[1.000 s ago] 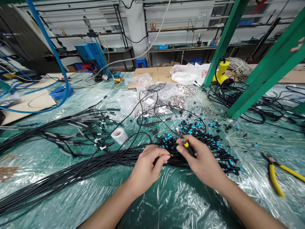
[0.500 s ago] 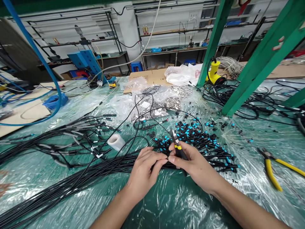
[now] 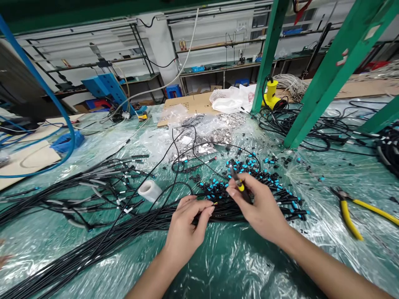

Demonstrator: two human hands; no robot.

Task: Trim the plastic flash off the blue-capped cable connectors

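Observation:
My left hand (image 3: 187,226) pinches the end of a thin black cable (image 3: 215,204) pulled from a long bundle of black cables (image 3: 93,245) lying across the plastic-covered table. My right hand (image 3: 260,205) is closed round small cutters with a yellow-and-black handle (image 3: 238,183), their tip pointing up and away from me. Just behind both hands lies a heap of black cable ends with blue connectors (image 3: 264,182).
Yellow-handled pliers (image 3: 349,211) lie to the right. A white tape roll (image 3: 150,190) sits left of the hands among more cables (image 3: 93,187). Bags of small metal parts (image 3: 202,141), a cardboard box (image 3: 187,106), green frame posts (image 3: 321,79) and a yellow tool (image 3: 270,92) stand farther back.
My right hand with the cutters has drawn slightly apart from my left, and the cutters' tip has tilted back. The view has shifted a little.

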